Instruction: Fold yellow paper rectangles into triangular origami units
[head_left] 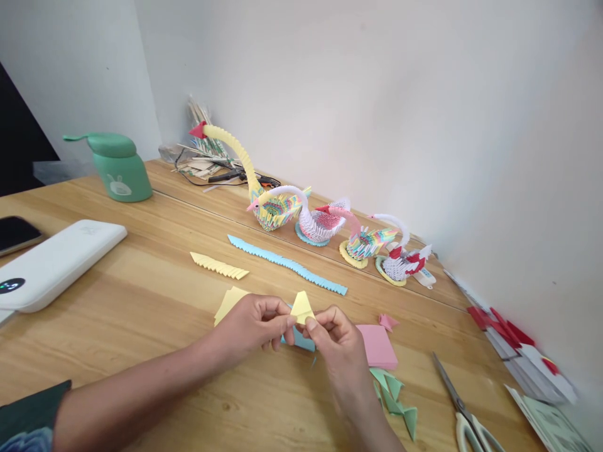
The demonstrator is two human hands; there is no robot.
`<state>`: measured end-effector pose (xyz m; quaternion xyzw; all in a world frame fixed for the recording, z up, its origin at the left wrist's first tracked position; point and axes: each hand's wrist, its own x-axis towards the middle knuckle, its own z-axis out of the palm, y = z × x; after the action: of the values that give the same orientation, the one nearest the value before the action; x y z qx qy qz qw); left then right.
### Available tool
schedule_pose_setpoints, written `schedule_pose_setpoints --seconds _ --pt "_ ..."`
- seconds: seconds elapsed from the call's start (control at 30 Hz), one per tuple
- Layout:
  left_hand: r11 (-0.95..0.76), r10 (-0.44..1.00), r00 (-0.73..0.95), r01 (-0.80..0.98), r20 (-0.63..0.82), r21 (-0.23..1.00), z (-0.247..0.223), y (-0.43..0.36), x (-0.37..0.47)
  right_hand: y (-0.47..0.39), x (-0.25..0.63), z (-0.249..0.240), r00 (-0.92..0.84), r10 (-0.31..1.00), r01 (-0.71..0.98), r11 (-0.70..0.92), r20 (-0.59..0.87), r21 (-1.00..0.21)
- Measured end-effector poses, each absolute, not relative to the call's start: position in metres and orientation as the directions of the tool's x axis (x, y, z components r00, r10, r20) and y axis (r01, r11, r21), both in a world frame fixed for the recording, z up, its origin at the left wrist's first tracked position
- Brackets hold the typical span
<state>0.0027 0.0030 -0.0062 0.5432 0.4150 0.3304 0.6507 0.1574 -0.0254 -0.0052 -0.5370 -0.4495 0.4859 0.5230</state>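
Observation:
Between my two hands I hold a small folded piece of yellow paper, its pointed end up. My left hand pinches its left corner with thumb and fingers. On the opposite corner, the thumb and fingers of my right hand are closed. Behind my left hand lie yellow paper sheets, partly covered by it. Blue paper shows beneath the folded piece. A pink stack of paper sits just right of my right hand, with folded green paper pieces in front of it.
Further back lie a yellow folded strip and a long blue strip. Several paper swans stand along the wall. Scissors lie at right; a white power bank and a green bottle are at left.

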Motion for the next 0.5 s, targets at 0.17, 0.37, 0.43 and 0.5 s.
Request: schedule_pose_setpoints --seconds 0.17,0.37,0.43,0.5 --pt "0.211 0.875 0.453 -0.040 -0.170 0.977 -0.003 0.003 0.001 -0.026 0.155 -0.006 0.088 0.992 -0.160 -0.077 -0.092 -0.984" --pt "0.229 0.881 0.432 -0.031 -0.193 0.973 0.004 0.006 -0.002 -0.024 0.160 -0.004 0.046 0.995 -0.210 -0.082 -0.093 -0.974" --pt "0.224 0.880 0.432 -0.010 -0.198 0.975 0.004 0.007 -0.003 -0.024 0.164 -0.001 -0.008 0.993 -0.180 -0.116 -0.116 -0.977" --pt "0.213 0.875 0.440 0.027 -0.203 0.977 0.003 0.006 -0.003 -0.023 0.167 0.001 -0.051 0.989 -0.155 -0.142 -0.136 -0.978"
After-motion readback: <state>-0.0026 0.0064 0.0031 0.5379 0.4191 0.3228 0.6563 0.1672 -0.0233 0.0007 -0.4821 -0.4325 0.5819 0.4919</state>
